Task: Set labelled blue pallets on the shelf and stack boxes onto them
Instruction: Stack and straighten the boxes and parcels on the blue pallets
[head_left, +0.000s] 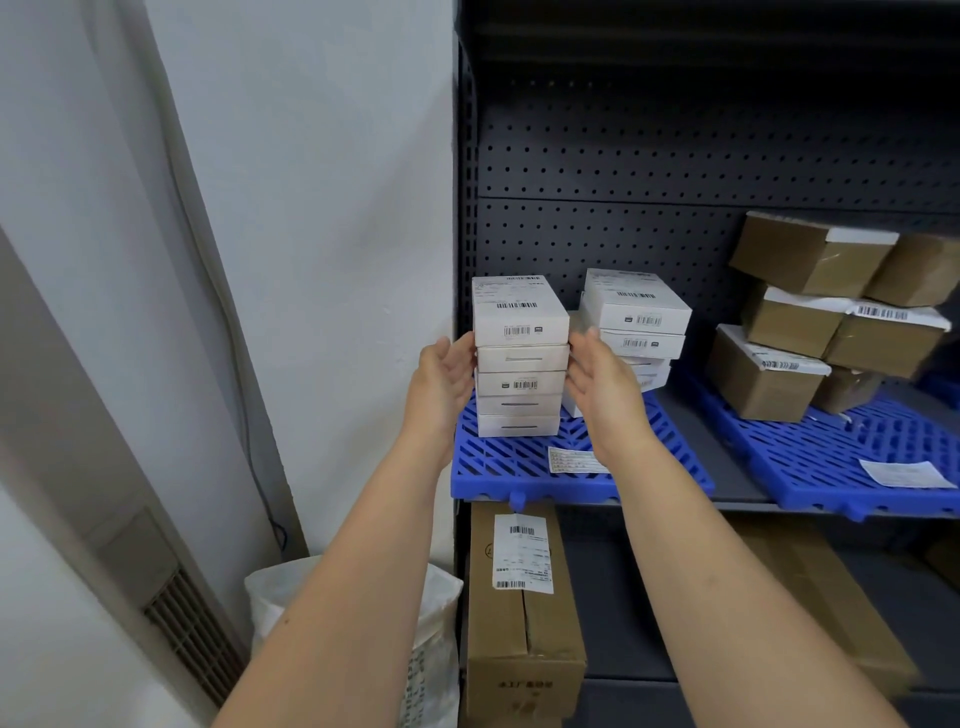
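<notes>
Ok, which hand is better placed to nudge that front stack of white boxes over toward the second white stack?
Left. The left hand sits flat against the front stack's outer side and can push it across. The right hand is in the gap before the second stack, blocking the way.

white box stack (519, 358): five high, upright | on blue pallet (519, 467), left shelf end

A stack of boxes (519, 358) stands on the left pallet (498, 467); a second stack (636, 322) at its 2 o'clock; the other pallet (831, 457) at 3 o'clock.
</notes>
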